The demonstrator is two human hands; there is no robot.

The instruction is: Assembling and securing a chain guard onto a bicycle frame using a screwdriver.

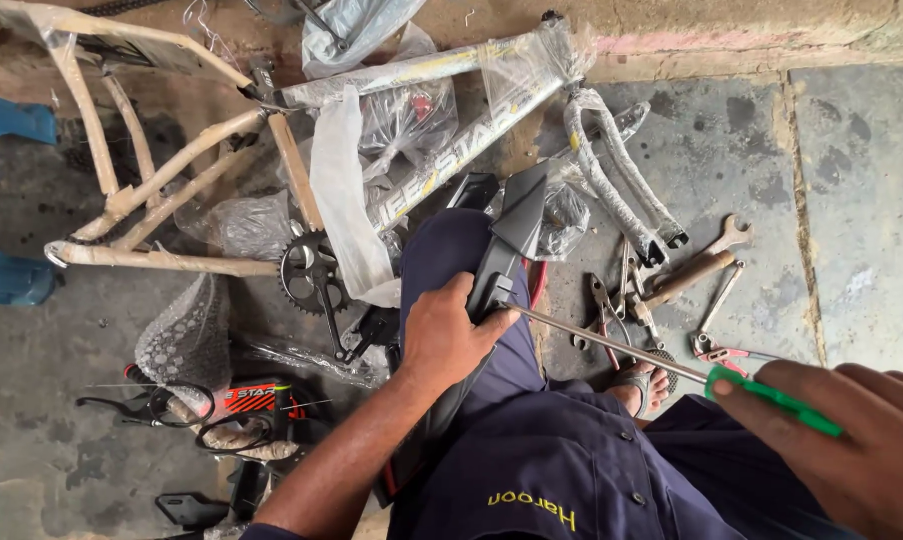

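My left hand grips a long black plastic bicycle part that rests along my dark blue trouser leg. My right hand, at the lower right, holds a screwdriver with a green handle. Its long metal shaft runs up and left, and the tip meets the black part right beside my left thumb.
A bicycle frame wrapped in plastic and a paper-wrapped frame lie ahead on the stone floor. A chainring with crank sits by them. Pliers, spanners and a hammer lie right of my knee. A blue stool stands left.
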